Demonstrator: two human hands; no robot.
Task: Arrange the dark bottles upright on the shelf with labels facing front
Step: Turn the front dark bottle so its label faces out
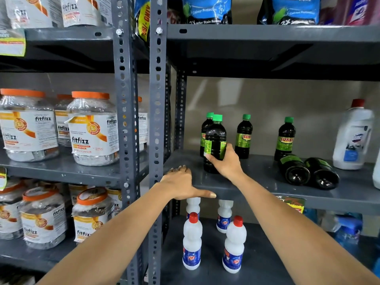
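Dark bottles with green caps and green labels stand on the grey shelf (257, 182). My right hand (225, 161) grips one upright dark bottle (214, 138) near the front, its label turned to the side. Behind it stands another dark bottle (206, 128), partly hidden. Two more stand upright further right, one dark bottle (243, 136) and one dark bottle (285, 138), labels facing front. Two dark bottles (294, 169) (321, 173) lie on their sides, bases toward me. My left hand (183, 184) rests flat on the shelf's front edge, holding nothing.
A large white jug with a red cap (352, 138) stands at the shelf's right. White red-capped bottles (192, 241) fill the shelf below. Orange-lidded jars (92, 128) occupy the left rack. Perforated grey uprights (157, 120) divide the racks. Blue pouches (205, 9) sit above.
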